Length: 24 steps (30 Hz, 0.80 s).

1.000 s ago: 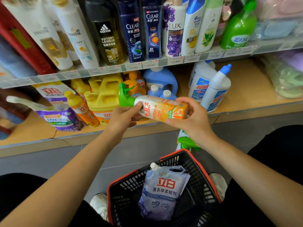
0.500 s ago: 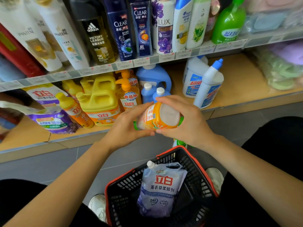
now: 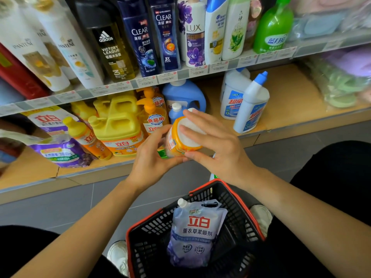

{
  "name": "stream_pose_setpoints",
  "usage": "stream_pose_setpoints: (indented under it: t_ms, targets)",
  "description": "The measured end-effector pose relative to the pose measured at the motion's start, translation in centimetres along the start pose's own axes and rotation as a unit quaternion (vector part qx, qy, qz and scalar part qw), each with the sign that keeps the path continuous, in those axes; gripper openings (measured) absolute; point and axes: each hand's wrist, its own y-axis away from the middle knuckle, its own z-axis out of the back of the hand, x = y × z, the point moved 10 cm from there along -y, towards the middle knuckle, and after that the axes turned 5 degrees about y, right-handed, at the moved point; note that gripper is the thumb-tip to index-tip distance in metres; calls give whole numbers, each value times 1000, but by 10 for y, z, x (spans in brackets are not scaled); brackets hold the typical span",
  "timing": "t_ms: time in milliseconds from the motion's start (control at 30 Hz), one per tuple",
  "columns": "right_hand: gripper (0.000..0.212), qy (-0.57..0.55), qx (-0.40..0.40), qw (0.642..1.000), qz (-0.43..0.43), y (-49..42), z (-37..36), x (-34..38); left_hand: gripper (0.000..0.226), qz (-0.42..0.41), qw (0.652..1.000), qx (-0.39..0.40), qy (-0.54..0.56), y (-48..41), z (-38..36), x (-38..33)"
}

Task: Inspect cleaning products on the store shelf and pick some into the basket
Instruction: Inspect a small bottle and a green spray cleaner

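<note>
An orange-and-white spray bottle (image 3: 181,140) with a green trigger is held in front of the lower shelf, its white base turned toward me. My left hand (image 3: 152,157) grips its side from the left. My right hand (image 3: 216,149) holds it from the right, fingers laid over the base and thumb underneath. The trigger end is mostly hidden behind my hands. Below stands a black basket with a red rim (image 3: 251,215), and a purple-white refill pouch (image 3: 197,231) lies in it.
The lower shelf (image 3: 291,101) carries yellow detergent jugs (image 3: 118,127), an orange pump bottle (image 3: 153,117), a blue jug (image 3: 184,95), white toilet-cleaner bottles (image 3: 251,105) and purple pouches (image 3: 60,149). Shampoo bottles line the upper shelf (image 3: 160,77). Grey floor tiles lie beneath.
The spray bottle has been turned from lying sideways, label up, to pointing its base at me. Both hands have stayed on it and shifted their grip.
</note>
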Motion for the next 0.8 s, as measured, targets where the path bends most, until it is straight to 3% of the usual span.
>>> stream_pose_setpoints:
  t_ms: [167, 300, 367, 433, 567, 667, 800]
  targets:
    - [36, 47, -49, 994, 89, 2, 2, 17, 77, -4, 1000, -10, 1, -1, 2, 1]
    - [20, 36, -104, 989, 94, 3, 18, 23, 81, 16, 1000, -9, -16, 1, 2, 8]
    - [20, 12, -126, 990, 61, 3, 27, 20, 83, 27, 999, -6, -26, 2, 2, 12]
    - [34, -1, -124, 992, -13, 0, 30, 8, 84, 35, 999, 3, -29, 2, 1, 16]
    - [52, -104, -49, 975, -190, 3, 15, -31, 84, 31, 998, 29, -53, 1, -4, 17]
    - [42, -202, -41, 941, -267, 8, 7, -49, 82, 8, 997, 42, -71, 2, -9, 9]
    - [19, -239, -55, 928, -282, 8, 8, -62, 82, 18, 998, 47, -45, 2, -14, 5]
